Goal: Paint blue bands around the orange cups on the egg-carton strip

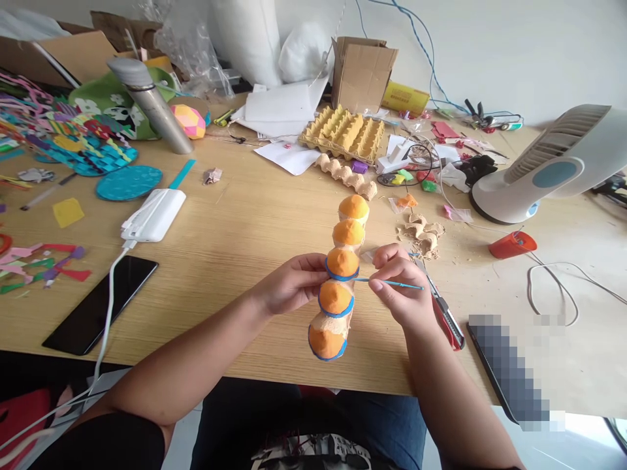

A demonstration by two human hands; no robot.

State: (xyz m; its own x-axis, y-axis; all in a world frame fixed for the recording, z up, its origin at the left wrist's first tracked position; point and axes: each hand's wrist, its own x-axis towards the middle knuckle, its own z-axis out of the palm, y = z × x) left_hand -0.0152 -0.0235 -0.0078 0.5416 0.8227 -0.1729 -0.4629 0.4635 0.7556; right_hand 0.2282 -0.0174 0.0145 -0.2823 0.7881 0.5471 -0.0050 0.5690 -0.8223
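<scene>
A strip of egg-carton cups stretches away from me above the table, its domes covered in orange, clay-like material. Blue edging runs round the rims of the three nearest domes; the two farther ones show none. My left hand grips the strip from the left, near the middle dome, with its fingertips partly hidden behind it. Pinched between the thumb and fingers of my right hand is a thin blue stick. Its left tip reaches the blue rim of the middle dome.
A red utility knife and a dark phone lie right of my right hand. Beyond the strip are an egg tray and carton scraps. A white fan and orange cup stand right; a power bank lies left.
</scene>
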